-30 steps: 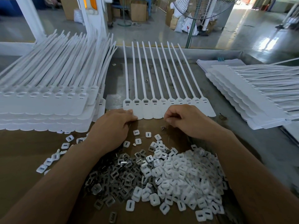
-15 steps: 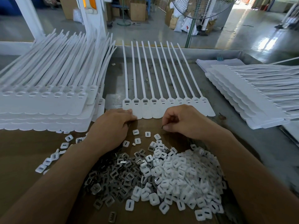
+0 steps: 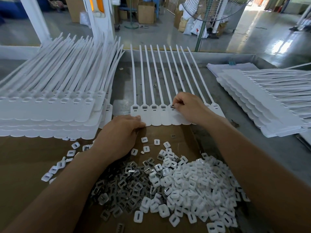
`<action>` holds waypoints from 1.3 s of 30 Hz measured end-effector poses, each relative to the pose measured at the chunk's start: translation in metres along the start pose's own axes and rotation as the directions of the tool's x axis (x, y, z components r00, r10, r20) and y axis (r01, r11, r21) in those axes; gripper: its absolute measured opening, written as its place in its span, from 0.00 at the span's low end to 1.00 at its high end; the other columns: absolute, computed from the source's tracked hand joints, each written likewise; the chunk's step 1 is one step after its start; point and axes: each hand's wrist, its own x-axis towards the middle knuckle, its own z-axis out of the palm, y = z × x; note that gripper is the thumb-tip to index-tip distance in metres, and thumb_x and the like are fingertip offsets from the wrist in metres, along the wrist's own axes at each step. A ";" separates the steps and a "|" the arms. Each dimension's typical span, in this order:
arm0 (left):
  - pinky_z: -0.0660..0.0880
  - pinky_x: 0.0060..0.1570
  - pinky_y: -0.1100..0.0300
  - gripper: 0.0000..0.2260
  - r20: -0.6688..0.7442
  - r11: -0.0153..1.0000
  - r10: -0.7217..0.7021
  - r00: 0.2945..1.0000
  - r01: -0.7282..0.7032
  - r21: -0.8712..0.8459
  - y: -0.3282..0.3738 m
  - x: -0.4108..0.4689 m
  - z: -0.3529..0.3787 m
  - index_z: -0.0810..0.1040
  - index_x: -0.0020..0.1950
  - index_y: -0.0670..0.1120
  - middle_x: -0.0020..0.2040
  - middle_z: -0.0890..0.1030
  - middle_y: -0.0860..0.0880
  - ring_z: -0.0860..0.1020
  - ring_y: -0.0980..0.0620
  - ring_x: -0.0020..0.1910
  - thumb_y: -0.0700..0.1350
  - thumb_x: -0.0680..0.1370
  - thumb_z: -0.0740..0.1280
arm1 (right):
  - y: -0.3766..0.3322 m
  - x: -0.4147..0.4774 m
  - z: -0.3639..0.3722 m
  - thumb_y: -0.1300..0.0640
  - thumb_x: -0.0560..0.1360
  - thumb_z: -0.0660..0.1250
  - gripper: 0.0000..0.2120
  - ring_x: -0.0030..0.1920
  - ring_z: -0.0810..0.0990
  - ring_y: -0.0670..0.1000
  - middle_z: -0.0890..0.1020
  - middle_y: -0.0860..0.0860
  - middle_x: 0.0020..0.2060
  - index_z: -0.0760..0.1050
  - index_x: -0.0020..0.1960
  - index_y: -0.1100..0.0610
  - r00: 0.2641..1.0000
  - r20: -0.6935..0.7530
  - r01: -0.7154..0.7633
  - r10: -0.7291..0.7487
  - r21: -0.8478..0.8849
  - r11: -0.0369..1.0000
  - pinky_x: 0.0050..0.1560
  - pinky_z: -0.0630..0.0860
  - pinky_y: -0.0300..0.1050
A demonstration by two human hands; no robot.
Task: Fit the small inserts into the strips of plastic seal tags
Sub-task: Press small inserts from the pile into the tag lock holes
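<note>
A strip of white seal tags [image 3: 156,115] lies flat in front of me, its long tails fanning away. My left hand [image 3: 121,133] rests on the strip's near left corner and holds it down with its fingertips. My right hand [image 3: 188,106] pinches a small dark metal insert [image 3: 173,107] at the head of the fifth tag from the left. The four tag heads to its left show filled sockets. A heap of metal inserts [image 3: 124,187] and white plastic caps [image 3: 193,185] lies on brown cardboard [image 3: 25,165] between my forearms.
A tall stack of tag strips [image 3: 50,105] stands at the left. Another stack [image 3: 262,101] lies at the right on the grey metal table [image 3: 269,148]. Loose caps [image 3: 55,167] are scattered on the cardboard. A fan stand and boxes are on the floor beyond.
My right hand has moved up from the strip's near edge to the tag heads, carrying an insert to the fifth socket. My left hand stays on the strip's corner.
</note>
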 end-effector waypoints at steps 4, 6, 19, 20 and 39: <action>0.58 0.62 0.64 0.17 0.013 1.000 0.001 1.000 -0.001 -0.001 0.001 0.001 0.000 0.74 0.64 0.53 0.68 0.70 0.54 0.65 0.55 0.67 0.40 0.79 0.56 | -0.001 0.008 0.004 0.64 0.78 0.57 0.07 0.38 0.69 0.43 0.72 0.48 0.42 0.71 0.44 0.57 1.000 0.014 0.023 -0.022 -0.072 0.997 0.37 0.64 0.35; 0.58 0.62 0.65 0.17 0.013 1.000 0.000 1.000 0.000 -0.004 0.001 0.000 0.000 0.74 0.64 0.53 0.68 0.70 0.54 0.65 0.55 0.67 0.40 0.79 0.56 | -0.002 0.011 0.003 0.64 0.78 0.56 0.07 0.39 0.69 0.45 0.73 0.48 0.43 0.71 0.45 0.57 0.999 0.045 0.014 -0.009 -0.109 0.994 0.41 0.65 0.38; 0.60 0.62 0.64 0.16 -0.002 1.000 0.007 1.000 -0.007 -0.001 0.000 -0.001 -0.001 0.74 0.63 0.52 0.67 0.71 0.53 0.67 0.55 0.66 0.41 0.79 0.57 | -0.009 0.015 -0.004 0.63 0.79 0.55 0.08 0.43 0.71 0.49 0.77 0.56 0.50 0.73 0.49 0.61 0.991 0.133 0.002 0.030 -0.237 0.971 0.39 0.66 0.40; 0.60 0.62 0.64 0.16 -0.001 1.000 0.008 1.000 -0.008 0.001 0.000 0.000 -0.001 0.74 0.63 0.52 0.67 0.71 0.53 0.67 0.55 0.66 0.41 0.79 0.57 | -0.009 0.016 -0.005 0.63 0.79 0.55 0.08 0.42 0.70 0.48 0.77 0.55 0.49 0.72 0.48 0.61 0.990 0.134 -0.014 0.043 -0.210 0.978 0.37 0.65 0.39; 0.61 0.61 0.64 0.16 -0.009 1.000 0.016 1.000 -0.016 0.003 0.000 0.000 0.000 0.75 0.62 0.51 0.66 0.72 0.52 0.69 0.54 0.65 0.40 0.78 0.58 | -0.001 0.025 0.004 0.62 0.76 0.64 0.07 0.48 0.73 0.49 0.79 0.53 0.53 0.78 0.52 0.59 0.998 -0.023 -0.055 0.052 -0.169 0.984 0.47 0.68 0.41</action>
